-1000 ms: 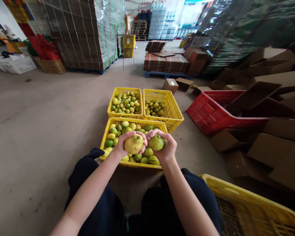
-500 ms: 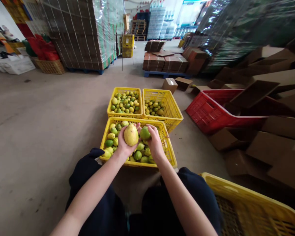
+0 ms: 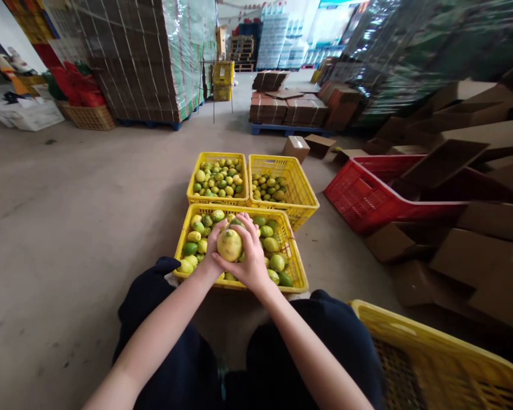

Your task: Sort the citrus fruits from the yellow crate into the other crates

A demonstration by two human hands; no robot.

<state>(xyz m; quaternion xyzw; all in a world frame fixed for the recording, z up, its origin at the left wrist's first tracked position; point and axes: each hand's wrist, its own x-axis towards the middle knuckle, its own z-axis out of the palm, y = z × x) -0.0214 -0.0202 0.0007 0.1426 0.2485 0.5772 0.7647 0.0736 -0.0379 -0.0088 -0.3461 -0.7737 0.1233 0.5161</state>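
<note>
1. Nearest, the left hand (image 3: pixel 211 250) and right hand (image 3: pixel 250 256) both cup one large yellow round fruit (image 3: pixel 229 245), fingers curled against its skin.
2. Just below it sits a yellow plastic lattice crate (image 3: pixel 297 267) of green and yellow fruit.
3. Farther off, two more yellow crates (image 3: pixel 301 193) stand side by side.
</note>
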